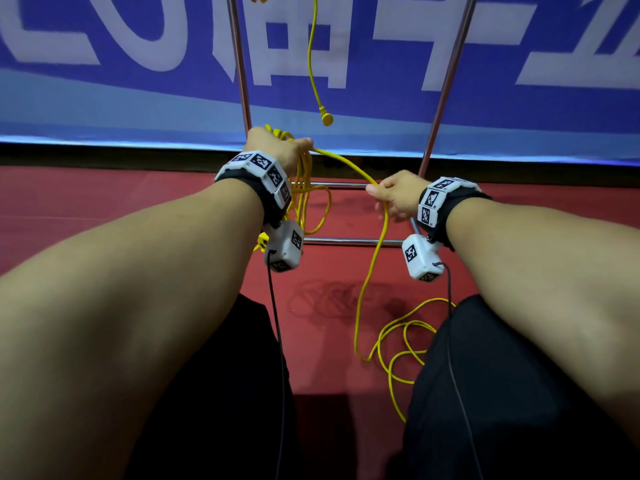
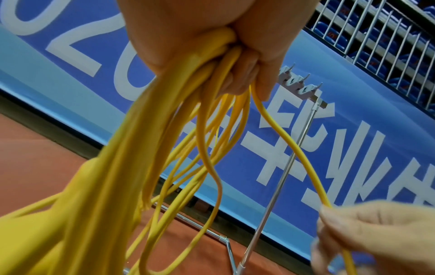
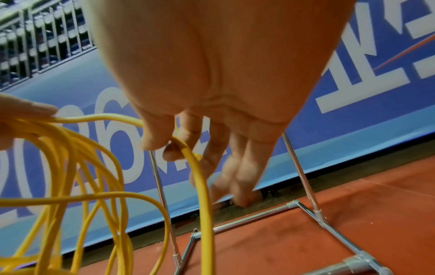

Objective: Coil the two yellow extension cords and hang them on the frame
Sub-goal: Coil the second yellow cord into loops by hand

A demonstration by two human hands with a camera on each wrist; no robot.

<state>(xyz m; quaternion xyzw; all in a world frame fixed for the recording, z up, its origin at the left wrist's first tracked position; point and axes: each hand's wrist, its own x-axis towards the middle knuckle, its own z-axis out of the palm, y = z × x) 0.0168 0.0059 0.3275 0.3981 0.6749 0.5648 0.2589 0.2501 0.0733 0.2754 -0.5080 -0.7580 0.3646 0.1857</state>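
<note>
My left hand (image 1: 284, 148) grips a bundle of yellow cord loops (image 1: 304, 199) that hang below it, in front of the metal frame (image 1: 448, 74). In the left wrist view the fingers (image 2: 256, 61) are curled round the coil (image 2: 164, 148). From that hand one strand (image 1: 346, 164) runs right to my right hand (image 1: 375, 194), which pinches it between thumb and forefinger (image 3: 174, 147). Below it the cord drops to loose loops on the floor (image 1: 398, 341). A second yellow cord (image 1: 311, 64) hangs from the top of the frame, its plug (image 1: 327, 119) dangling free.
The frame has two chrome uprights and low base bars (image 1: 346, 241) on a red floor (image 1: 104, 202). Hooks (image 2: 299, 83) sit along its top rail. A blue banner (image 1: 138, 98) stands right behind it. My dark-clad legs (image 1: 225, 393) flank the loose cord.
</note>
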